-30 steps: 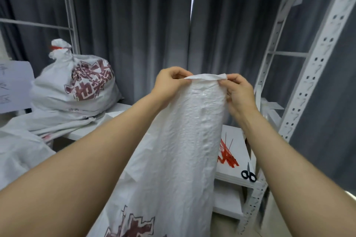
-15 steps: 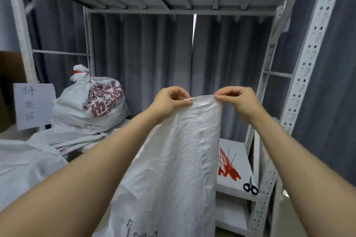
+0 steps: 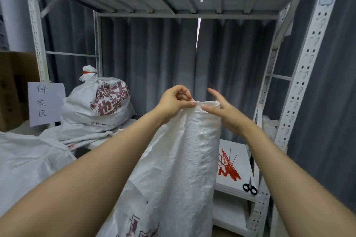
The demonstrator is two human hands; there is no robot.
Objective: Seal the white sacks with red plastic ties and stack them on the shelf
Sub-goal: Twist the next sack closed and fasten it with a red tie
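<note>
White woven sack (image 3: 185,159) stands upright before us, long axis vertical, mouth up; our left hand (image 3: 173,102) pinches the gathered rim at its top left, while our right hand (image 3: 223,113) at top right has its fingers spread straight, thumb just touching the rim, gripping nothing. Right of the sack, below its mouth, the red ties (image 3: 227,163) lie fanned on the shelf (image 3: 243,150), long axes running away from us, nearer our right hand, which we judge should reach. Farther back, left of the sack, a sealed sack (image 3: 104,102) sits tied.
</note>
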